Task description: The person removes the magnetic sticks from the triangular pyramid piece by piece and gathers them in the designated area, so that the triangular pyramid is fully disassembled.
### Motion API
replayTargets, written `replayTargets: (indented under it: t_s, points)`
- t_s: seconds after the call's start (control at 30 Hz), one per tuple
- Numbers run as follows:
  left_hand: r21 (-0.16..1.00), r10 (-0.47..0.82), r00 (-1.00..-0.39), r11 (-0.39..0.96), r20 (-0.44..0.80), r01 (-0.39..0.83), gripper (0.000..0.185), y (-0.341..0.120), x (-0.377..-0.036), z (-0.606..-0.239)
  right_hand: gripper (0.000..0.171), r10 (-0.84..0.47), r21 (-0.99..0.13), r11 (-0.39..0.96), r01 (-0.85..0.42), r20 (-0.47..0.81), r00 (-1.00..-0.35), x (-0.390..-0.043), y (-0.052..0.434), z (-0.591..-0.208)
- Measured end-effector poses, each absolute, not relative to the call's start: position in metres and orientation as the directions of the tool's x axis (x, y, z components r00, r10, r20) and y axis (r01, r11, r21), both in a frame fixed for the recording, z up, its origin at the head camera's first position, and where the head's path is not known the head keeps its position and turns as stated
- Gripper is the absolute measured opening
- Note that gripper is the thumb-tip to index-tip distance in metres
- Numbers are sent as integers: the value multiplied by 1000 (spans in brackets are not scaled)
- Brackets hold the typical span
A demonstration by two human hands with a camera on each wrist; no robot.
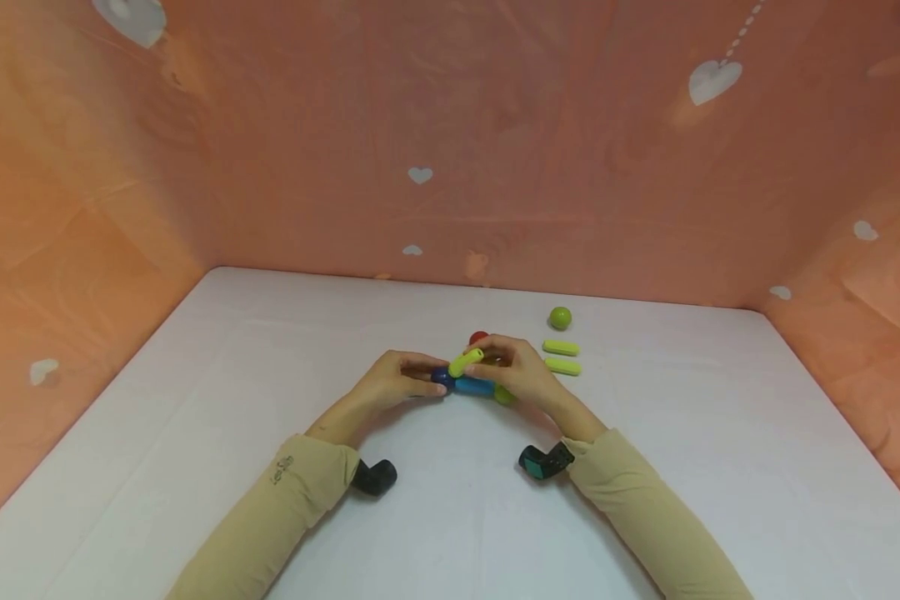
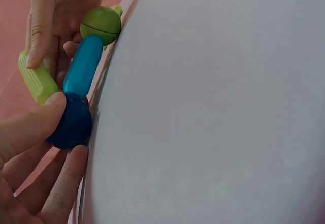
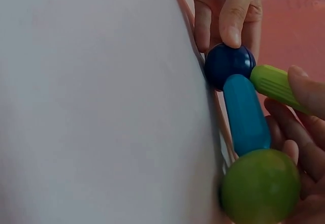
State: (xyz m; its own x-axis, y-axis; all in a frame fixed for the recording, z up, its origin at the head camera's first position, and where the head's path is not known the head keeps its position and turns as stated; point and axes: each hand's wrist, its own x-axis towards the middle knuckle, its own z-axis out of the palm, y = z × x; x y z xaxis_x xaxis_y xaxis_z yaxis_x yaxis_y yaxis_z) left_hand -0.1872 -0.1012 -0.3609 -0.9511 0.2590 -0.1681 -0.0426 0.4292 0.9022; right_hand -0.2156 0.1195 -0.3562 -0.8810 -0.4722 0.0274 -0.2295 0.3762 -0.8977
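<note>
Blue and green plastic pieces are sitting joined together between the person's two hands, low over the white counter (image 1: 645, 500) near its middle. The left hand (image 1: 397, 382) is pinching the dark blue ball (image 1: 442, 378) with thumb and fingertips, its grip clamped on that ball at the left end of the little chain. A lighter blue rod (image 1: 474, 387) is running from that ball to a green ball (image 1: 504, 395) at the right end, which is resting against the right hand (image 1: 521, 371). The right hand is pinching a lime green rod (image 1: 466, 362), its grip closed around it, and is holding one end of it touching the dark blue ball while the rod is tilting up and away to the right. Just behind the hands a red ball (image 1: 478, 338) is peeking out, mostly hidden by the fingers. Off to the right, two more lime green rods (image 1: 561, 347) are lying side by side on the counter, parallel and just apart, and a second green ball (image 1: 560, 317) is sitting a little behind them, near the orange backdrop (image 1: 270, 167) with its white hearts. Both tan sleeves (image 1: 285, 492) are resting on the counter.
</note>
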Motion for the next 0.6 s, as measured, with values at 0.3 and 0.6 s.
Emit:
replayTargets:
  t_s: [0.3,0.6]
  points:
    - [902,244,-956,429,-165,-46,39,-100,-189,-362,21,-462,-921,333,-202,27,-887,-213,118,-358]
    - [899,235,-957,435,-170,-53,39,-99,-189,-362,19,-452,-926,285,-247,98,-887,-211,115,-361]
